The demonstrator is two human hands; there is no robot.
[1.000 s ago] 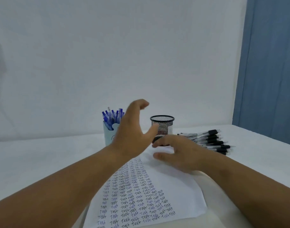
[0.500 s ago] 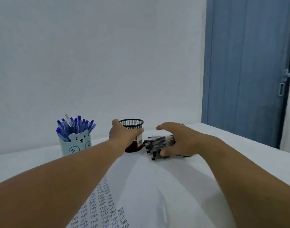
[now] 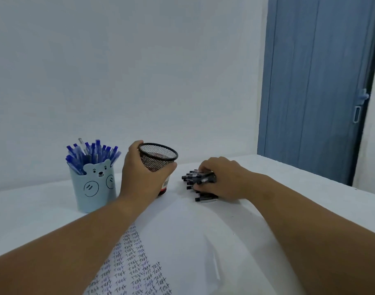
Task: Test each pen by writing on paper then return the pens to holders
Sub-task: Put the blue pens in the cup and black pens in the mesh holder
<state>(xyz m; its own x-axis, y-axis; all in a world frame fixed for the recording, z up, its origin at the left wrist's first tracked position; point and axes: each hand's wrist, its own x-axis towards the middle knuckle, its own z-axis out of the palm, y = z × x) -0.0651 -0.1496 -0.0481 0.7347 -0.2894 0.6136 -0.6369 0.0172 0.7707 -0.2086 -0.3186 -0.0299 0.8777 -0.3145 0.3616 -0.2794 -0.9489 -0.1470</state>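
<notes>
Left hand (image 3: pixel 139 177) wraps the mesh holder (image 3: pixel 157 158), steadying it (tilted rightward); right hand (image 3: pixel 221 180), fingers (image 3: pixel 205 168) curled, gathers black pens (image 3: pixel 198 182) on the tabletop (image 3: pixel 310 188), likely for insertion.

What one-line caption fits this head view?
Left hand grips the black mesh holder while right hand gathers black pens beside the written-on paper.
</notes>
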